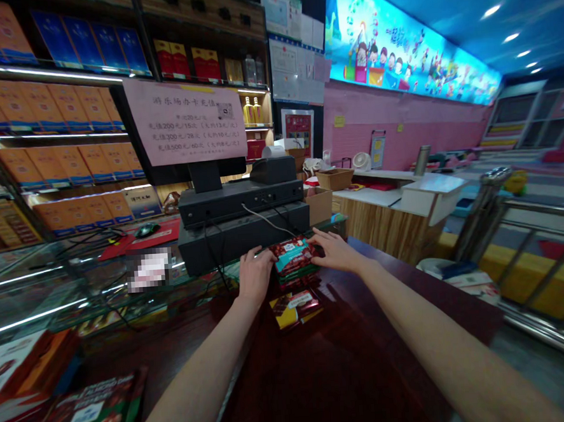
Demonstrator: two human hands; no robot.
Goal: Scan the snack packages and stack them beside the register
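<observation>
A small stack of chocolate packets, red-brown with teal and green, lies on the dark table beside the register base. My left hand touches the stack's left edge with its fingertips, and my right hand has its fingers on the right edge. Between them the two hands hold the stack from its sides. Just nearer to me lie flat yellow and red-brown packets, one with a white label; neither hand touches them.
A black register and a screen with a pink paper sign stand behind the hands. Red and orange boxes and a large green-brown packet lie at the lower left. A metal railing is on the right.
</observation>
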